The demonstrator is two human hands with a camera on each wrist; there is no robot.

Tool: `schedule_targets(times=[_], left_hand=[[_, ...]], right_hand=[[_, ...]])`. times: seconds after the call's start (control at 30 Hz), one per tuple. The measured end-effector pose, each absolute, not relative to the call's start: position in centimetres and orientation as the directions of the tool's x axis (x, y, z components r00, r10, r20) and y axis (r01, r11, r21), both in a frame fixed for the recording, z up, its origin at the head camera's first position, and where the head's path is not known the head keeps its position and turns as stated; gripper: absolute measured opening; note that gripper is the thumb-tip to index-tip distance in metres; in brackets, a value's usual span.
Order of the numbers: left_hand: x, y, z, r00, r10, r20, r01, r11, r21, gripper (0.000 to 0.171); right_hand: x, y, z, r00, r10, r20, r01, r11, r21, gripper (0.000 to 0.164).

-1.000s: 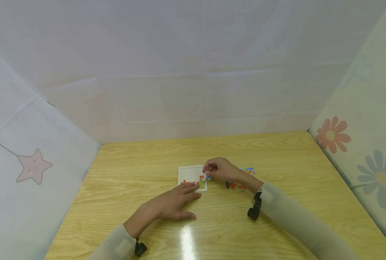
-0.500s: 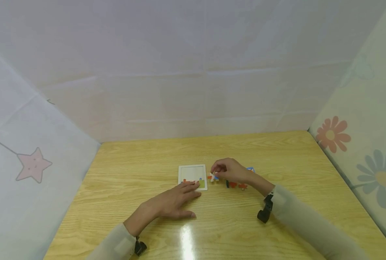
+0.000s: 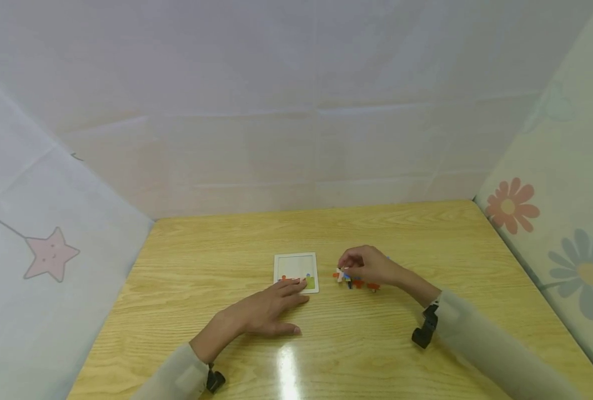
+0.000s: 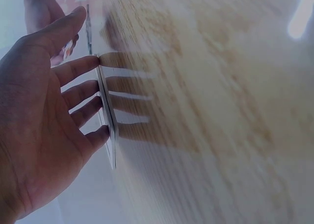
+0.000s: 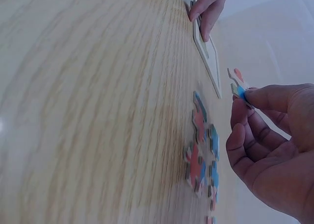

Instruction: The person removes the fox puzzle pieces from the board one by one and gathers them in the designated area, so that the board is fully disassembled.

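A square white puzzle frame (image 3: 295, 259) lies on the wooden table, with green and red puzzle pieces (image 3: 310, 283) along its near side. My left hand (image 3: 271, 310) rests with spread, straight fingers on the frame's near edge; in the left wrist view, the fingertips (image 4: 102, 131) touch that edge. To the right of the frame, my right hand (image 3: 371, 265) pinches a puzzle piece (image 5: 239, 90) between thumb and finger, raised off the table. Below that hand lie several loose puzzle pieces (image 5: 196, 167) in red and blue, partly hidden by it in the head view.
The wooden table (image 3: 226, 239) reaches back to a pale cloth wall (image 3: 236, 155). Cloth sides stand left and right, printed with a star (image 3: 51, 254) and flowers (image 3: 513, 206). Each wrist wears a black camera (image 3: 423, 333).
My right hand has moved right, away from the frame to over the loose pieces, carrying the puzzle piece with it. My left hand stays in place on the frame.
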State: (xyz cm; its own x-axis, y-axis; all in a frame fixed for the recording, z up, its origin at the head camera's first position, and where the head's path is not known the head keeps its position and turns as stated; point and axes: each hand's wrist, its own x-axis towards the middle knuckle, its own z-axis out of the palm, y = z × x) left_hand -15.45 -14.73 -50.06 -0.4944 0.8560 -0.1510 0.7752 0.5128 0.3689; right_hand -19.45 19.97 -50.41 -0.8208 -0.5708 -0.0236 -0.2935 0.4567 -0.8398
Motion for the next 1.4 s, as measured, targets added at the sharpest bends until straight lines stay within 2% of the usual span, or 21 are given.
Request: schedule_targets(times=[0.47, 1.0, 1.4], left_hand=[[-15.4, -14.8, -50.0, -0.499, 0.85, -0.167, 0.769, 0.523, 0.367, 0.075], [-15.3, -14.7, -49.9, -0.492, 0.853, -0.177, 0.767, 0.52, 0.375, 0.074], [-15.5, -14.7, -49.7, -0.478, 0.858, -0.189, 0.776, 0.513, 0.367, 0.075]], right_hand=[[-17.9, 23.8, -50.4, -0.849, -0.524, -0.066, -0.235, 0.487, -0.841, 0.015], [-17.2, 27.4, -50.9, -0.859, -0.512, -0.02, -0.274, 0.491, -0.827, 0.017], [-16.9, 29.9, -51.5, -0.875, -0.482, -0.046, -0.245, 0.523, -0.816, 0.017]])
